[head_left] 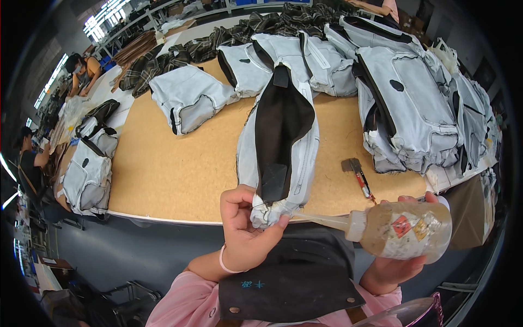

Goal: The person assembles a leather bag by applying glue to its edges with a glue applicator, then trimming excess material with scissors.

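Observation:
Pinched between the thumb and fingers of my left hand (245, 240) is the near end of a pale grey bag piece (248, 152) with a dark lining. The piece lies lengthwise on the table, its long opening spread so the black inside shows. My right hand (393, 267) is closed around a cloudy plastic squeeze bottle (408, 231), tilted on its side, with warning labels and a yellowish content. Its long thin nozzle (324, 219) points left, and the tip sits beside my left thumb at the fabric end. Whether the tip touches the fabric I cannot tell.
On the tan tabletop (174, 163), a small tool with a dark head and red handle (359, 177) lies near the bottle. Pale bags (408, 103) are piled at right, more (190, 98) stand behind, one (90, 174) at left. Plaid cloth (261, 24) lines the back. Other people (90, 71) work at left.

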Available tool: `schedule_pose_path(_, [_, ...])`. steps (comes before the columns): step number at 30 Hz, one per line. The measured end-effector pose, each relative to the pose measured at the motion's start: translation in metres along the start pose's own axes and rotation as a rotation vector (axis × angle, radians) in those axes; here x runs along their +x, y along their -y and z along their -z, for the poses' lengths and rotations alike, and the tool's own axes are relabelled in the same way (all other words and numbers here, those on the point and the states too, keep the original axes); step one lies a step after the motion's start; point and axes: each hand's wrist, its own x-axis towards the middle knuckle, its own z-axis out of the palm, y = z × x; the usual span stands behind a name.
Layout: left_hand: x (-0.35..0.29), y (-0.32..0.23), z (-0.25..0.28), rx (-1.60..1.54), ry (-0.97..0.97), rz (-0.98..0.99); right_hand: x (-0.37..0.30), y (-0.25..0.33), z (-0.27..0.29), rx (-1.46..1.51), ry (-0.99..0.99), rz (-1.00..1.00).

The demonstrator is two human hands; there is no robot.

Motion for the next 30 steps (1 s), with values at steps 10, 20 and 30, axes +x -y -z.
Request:
schedule_pose_path(10, [-0.005, 0.000, 0.004, 0.032, 0.042, -0.040, -0.012, -0.014, 0.012, 0.140, 0.113, -0.117])
schedule_pose_path(20, [-0.009, 0.004, 0.020, 0.184, 0.105, -0.129, -0.008, -0.021, 0.018, 0.394, 0.212, -0.288])
schedule_pose_path(30, [-0.010, 0.001, 0.019, 0.134, 0.110, -0.121, -0.010, -0.031, 0.029, 0.428, 0.207, -0.257])
